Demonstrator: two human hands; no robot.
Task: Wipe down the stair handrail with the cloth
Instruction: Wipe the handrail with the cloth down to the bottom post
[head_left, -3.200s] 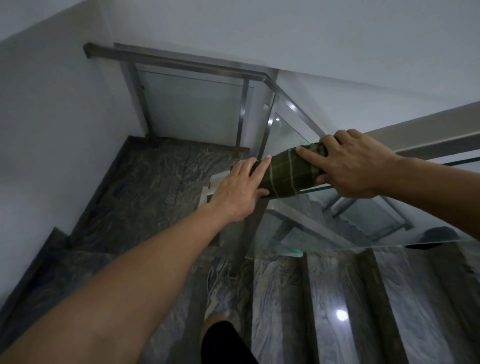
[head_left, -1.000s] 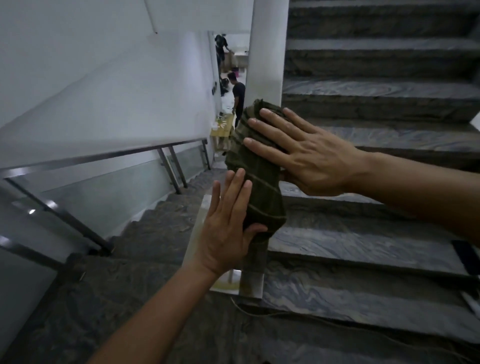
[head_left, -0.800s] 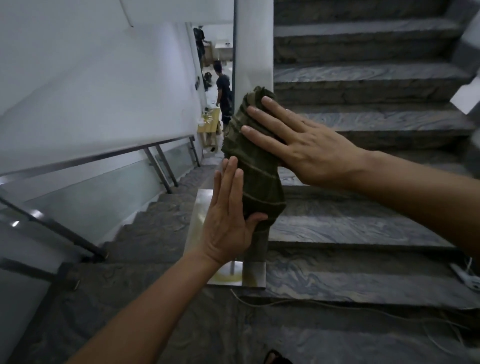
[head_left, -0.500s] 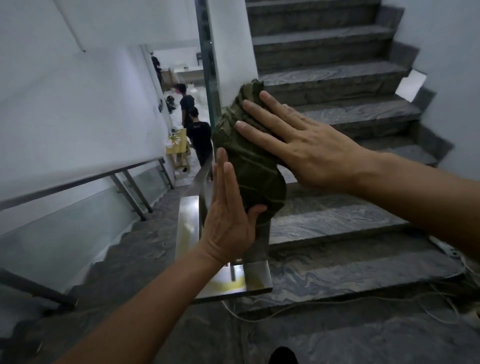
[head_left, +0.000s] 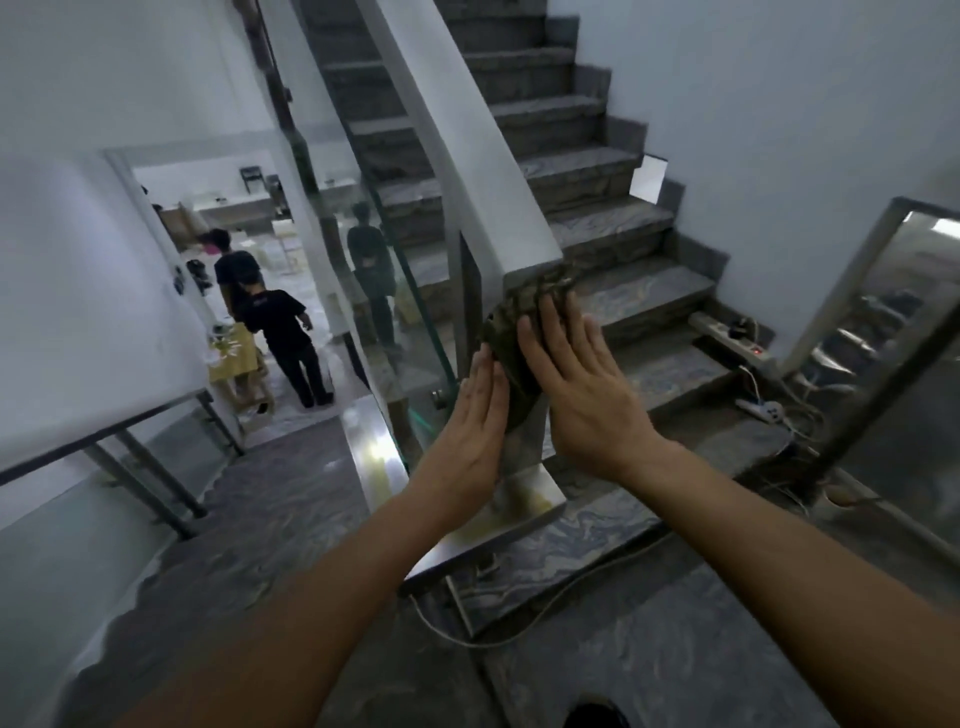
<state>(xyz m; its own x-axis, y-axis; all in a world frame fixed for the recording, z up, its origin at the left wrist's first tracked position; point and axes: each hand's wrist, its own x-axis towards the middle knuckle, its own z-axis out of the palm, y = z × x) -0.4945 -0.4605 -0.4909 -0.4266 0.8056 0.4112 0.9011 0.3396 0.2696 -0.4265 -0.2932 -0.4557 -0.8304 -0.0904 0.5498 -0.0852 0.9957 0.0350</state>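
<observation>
Both flat palms press a dark green cloth (head_left: 511, 358) between them, fingers straight, left hand (head_left: 475, 421) and right hand (head_left: 582, 384) sandwiching it around the post just under the pale handrail (head_left: 467, 135) end; two people (head_left: 280, 322) stand below, and one power strip (head_left: 727, 335) lies on a step
</observation>
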